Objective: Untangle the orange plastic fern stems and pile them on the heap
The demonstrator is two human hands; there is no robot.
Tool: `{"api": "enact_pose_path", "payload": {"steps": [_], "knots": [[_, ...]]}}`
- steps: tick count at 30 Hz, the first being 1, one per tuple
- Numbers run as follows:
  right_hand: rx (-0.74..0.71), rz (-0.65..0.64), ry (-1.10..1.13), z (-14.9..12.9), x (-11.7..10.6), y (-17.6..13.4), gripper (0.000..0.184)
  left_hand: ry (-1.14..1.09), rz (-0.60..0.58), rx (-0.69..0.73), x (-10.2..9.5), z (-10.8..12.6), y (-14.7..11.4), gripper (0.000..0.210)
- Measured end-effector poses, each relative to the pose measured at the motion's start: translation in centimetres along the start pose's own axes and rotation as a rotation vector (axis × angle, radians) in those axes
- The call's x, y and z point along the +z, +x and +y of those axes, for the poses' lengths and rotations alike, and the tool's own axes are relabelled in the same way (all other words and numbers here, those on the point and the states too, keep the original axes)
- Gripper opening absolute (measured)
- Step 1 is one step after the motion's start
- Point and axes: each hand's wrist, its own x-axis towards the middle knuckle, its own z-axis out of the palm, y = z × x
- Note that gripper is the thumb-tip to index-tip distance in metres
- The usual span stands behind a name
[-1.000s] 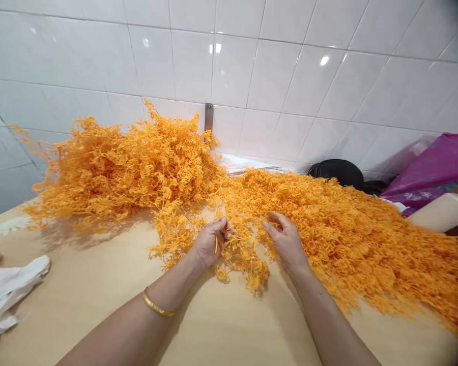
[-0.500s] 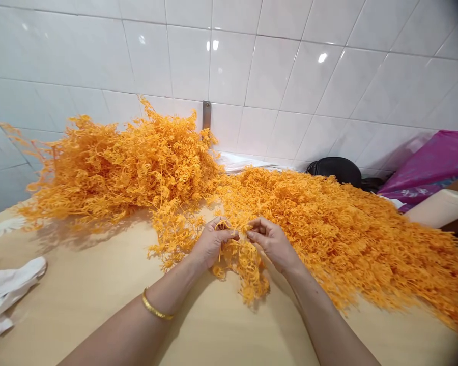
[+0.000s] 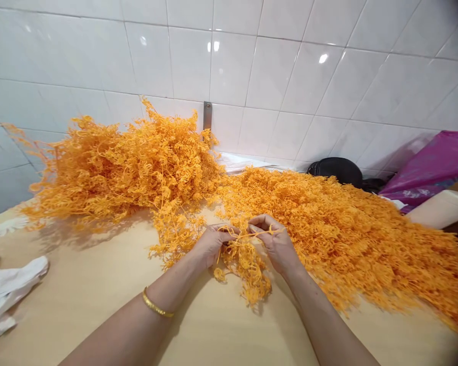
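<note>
Far beyond the fingers, a tiled wall (image 3: 232,66); beneath them, a pale tabletop (image 3: 110,284). Close behind the right hand (image 3: 278,246) and out to the right, a broad orange heap (image 3: 339,223); beyond and left of the left hand (image 3: 209,246), a taller orange heap (image 3: 130,168). Just below the fingertips, a small orange bunch (image 3: 250,269); between the fingertips, a thin orange strand (image 3: 257,234).

Apparently holds the bunch's stems in curled left fingers, almost no gap showing. Pinches the strand between right thumb and forefinger, its free end reaching past them. Cannot tell exactly how the strand sits inside the left fingers.

For good work, as judged here: keep the left grip steady, draw the strand along its own line, ease past snags, spare the curly blossoms.

For moving, favour the bare tabletop nearer than the fingers; mind the broad heap's edge rightward and the white cloth (image 3: 13,292) far leftward.
</note>
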Motion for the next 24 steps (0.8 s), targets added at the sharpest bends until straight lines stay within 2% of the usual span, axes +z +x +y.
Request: {"api": "enact_pose_path", "payload": {"steps": [4,7,9,11,17,20,24], "knots": [[0.043,0.077,0.08,0.0,-0.18,0.21,0.02,-0.038,-0.09,-0.078,-0.21,0.28,-0.3,0.013],[0.095,-0.032,0.106,0.23,-0.18,0.22,0.025,-0.052,-0.158,-0.102,-0.55,0.25,-0.24,0.012],[0.108,-0.13,0.098,0.36,-0.09,0.15,0.023,-0.079,-0.157,-0.077,-0.81,0.19,-0.06,0.011],[0.075,-0.155,0.036,0.45,-0.01,0.09,0.016,-0.084,-0.137,-0.064,-0.98,0.15,0.11,0.012],[-0.016,0.013,-0.093,0.73,0.19,0.2,0.017,0.07,-0.155,-0.014,-0.49,-0.09,-0.08,0.024],[-0.006,0.031,-0.079,0.87,0.36,0.3,0.019,0.174,-0.174,-0.032,-0.29,-0.3,-0.19,0.021],[0.089,-0.008,-0.014,0.69,0.36,0.22,0.02,0.24,-0.145,0.004,-0.37,-0.46,-0.17,0.01]]}}
